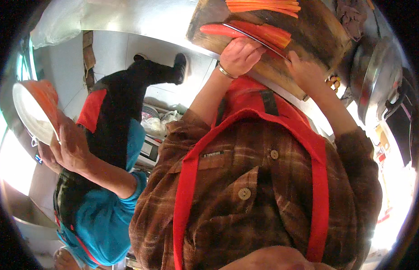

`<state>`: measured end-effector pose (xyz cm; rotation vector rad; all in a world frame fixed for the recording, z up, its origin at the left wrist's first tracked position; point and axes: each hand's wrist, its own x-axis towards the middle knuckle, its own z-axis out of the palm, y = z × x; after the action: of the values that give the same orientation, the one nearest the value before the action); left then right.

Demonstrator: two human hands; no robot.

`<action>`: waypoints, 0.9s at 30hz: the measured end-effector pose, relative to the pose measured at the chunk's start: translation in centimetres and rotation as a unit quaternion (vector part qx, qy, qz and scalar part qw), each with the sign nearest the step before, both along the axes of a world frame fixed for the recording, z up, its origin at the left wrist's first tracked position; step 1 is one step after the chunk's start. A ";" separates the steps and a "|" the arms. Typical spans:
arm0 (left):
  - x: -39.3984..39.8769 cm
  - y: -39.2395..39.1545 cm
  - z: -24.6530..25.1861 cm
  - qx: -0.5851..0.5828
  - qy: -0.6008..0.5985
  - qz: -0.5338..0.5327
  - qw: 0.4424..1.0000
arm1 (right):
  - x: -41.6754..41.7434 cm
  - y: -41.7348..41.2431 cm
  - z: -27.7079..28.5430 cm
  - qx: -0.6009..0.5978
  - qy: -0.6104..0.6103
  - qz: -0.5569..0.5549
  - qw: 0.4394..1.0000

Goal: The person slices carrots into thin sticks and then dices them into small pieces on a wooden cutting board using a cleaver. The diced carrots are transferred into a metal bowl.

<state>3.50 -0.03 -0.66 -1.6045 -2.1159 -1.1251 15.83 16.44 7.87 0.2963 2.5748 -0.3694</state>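
On a wooden cutting board (273,72) lie a whole-looking peeled carrot (218,29), a cut carrot section (275,33) and long carrot strips (263,6). My right hand (305,69) is closed around the near end of a knife (260,41); its handle is hidden in the fingers. The blade slants across the carrots, its thin edge line facing up to the camera. My left hand (241,55), with a bracelet on the wrist, rests with bent fingers beside the blade, against the carrot. Its fingertips are partly hidden, so a firm hold cannot be told.
Close on the left, a co-worker in a blue top (105,216) holds a bowl-like vessel (34,113). A metal pan or lid (381,77) stands right of the board, near small round yellowish items (333,82). Plastic bags (162,123) lie on a low shelf.
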 end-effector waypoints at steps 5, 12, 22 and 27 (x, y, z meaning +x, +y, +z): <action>0.2 0.0 0.3 -0.014 -0.018 -0.006 1.000 | 1.0 -0.4 -0.3 -0.001 0.058 -0.009 0.998; 0.2 0.2 0.5 -0.031 0.000 0.000 1.000 | 1.3 -0.1 0.8 0.005 0.093 -0.037 0.995; -0.5 -0.1 1.0 -0.034 0.026 0.013 0.999 | 3.7 1.5 3.4 0.004 0.113 -0.040 0.993; -0.7 -0.3 0.6 -0.018 -0.001 0.029 0.999 | 2.8 1.6 4.2 0.010 0.044 -0.014 0.999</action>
<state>2.83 -0.32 -0.04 -1.5471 -2.1808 -1.0786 18.63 18.08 12.05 0.3301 2.6644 -0.3743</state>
